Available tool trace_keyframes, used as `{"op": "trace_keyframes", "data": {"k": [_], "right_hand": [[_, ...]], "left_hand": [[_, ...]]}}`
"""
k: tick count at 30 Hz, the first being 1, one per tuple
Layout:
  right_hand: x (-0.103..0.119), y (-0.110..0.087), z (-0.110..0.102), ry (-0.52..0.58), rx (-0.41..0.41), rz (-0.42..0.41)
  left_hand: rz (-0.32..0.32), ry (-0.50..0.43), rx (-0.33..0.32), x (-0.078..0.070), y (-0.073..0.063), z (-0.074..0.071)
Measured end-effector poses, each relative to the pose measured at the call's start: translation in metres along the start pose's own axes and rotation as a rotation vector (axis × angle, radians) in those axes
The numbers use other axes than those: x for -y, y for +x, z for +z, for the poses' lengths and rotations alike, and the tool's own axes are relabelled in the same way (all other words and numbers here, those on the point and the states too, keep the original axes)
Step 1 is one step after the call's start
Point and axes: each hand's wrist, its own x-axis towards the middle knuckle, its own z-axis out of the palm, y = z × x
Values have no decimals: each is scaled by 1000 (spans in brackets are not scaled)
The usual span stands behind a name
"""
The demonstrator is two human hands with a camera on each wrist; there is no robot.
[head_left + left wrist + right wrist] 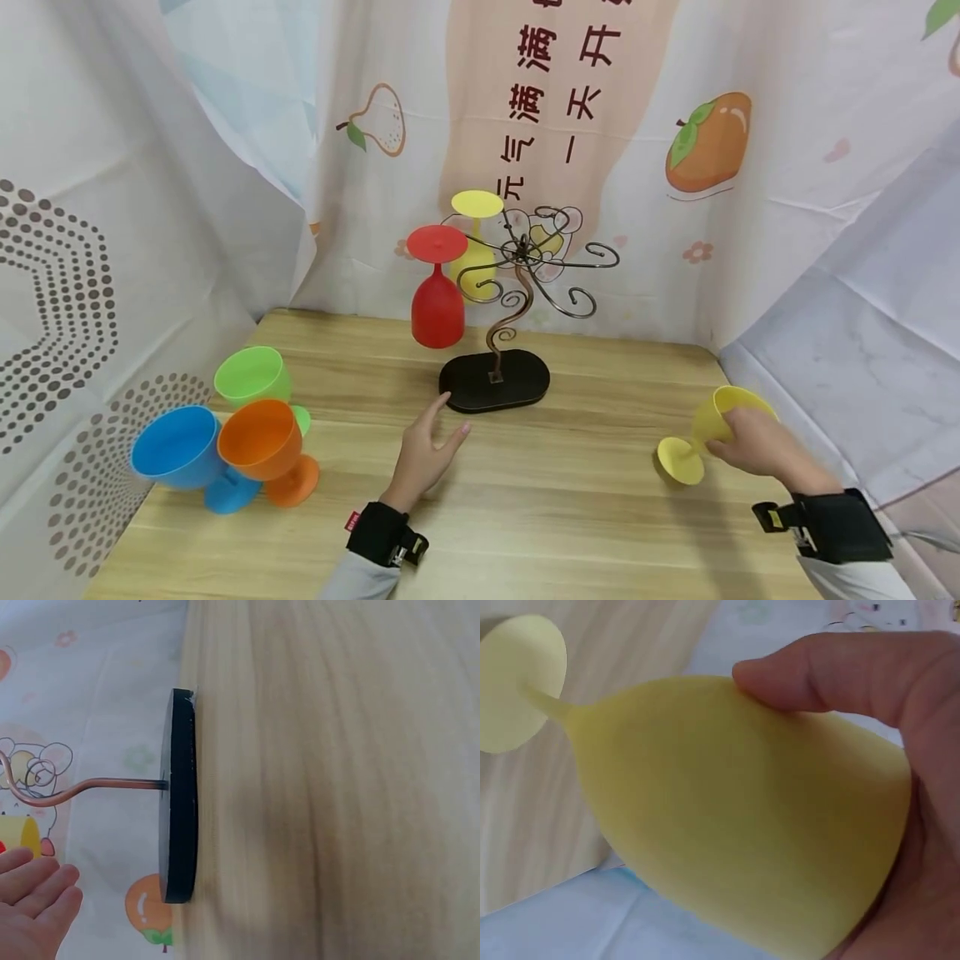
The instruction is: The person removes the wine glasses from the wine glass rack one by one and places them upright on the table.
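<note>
My right hand [765, 450] grips a yellow plastic goblet [708, 421] by its bowl at the right of the table. The goblet is tilted, its foot pointing left; in the right wrist view my thumb lies along the bowl [735, 810]. My left hand [423, 458] holds nothing, fingers extended, just in front of the black base [517, 379] of a metal goblet rack. From the rack's curled wire arms [577, 264] a red goblet [438, 317] and another yellow goblet [477, 203] hang upside down on the left side. The other visible arms bear no goblets.
At the left of the wooden table [585, 517] a blue goblet [176, 450], an orange goblet [261, 442] and a green goblet [253, 377] stand upright, close together. A printed cloth [600, 308] hangs behind the table, with more cloth at both sides.
</note>
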Motion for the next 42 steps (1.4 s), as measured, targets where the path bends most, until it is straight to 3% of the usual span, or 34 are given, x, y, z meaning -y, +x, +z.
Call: {"op": "trace_keyframes", "data": {"k": [6,9,12,16,18,21,23,25,29,33,36,39,42], "right_hand": [[-11,-3,18,-24,47,28],[-12,-4,18,-8,27,17],[-7,-3,5,4,-47,5],[18,7,-19,64,-262,83],[37,16,-24,154,-402,118],[69,34,-14,387,-505,100],[90,47,6,565,-514,73],[110,58,30,738,-461,86],[142,74,81,950,-377,158],[158,78,116,1018,-386,150],[159,77,128,1021,-422,123],[158,78,132,1046,-441,119],[158,80,136,1066,-442,131]], "left_hand": [[-1,-9,18,4,0,0],[-5,-6,21,3,1,-1],[-16,6,18,3,1,-3],[-33,11,-14,3,7,-11],[-35,5,-35,2,12,-16],[-24,5,-67,-1,20,-26],[-15,13,-82,-4,25,-32],[-7,24,-102,-5,30,-39],[30,25,-178,-11,45,-58],[132,45,-277,-33,73,-85],[274,104,-299,-61,102,-102],[441,254,-250,-91,128,-116],[585,493,-125,-115,147,-122]]}}
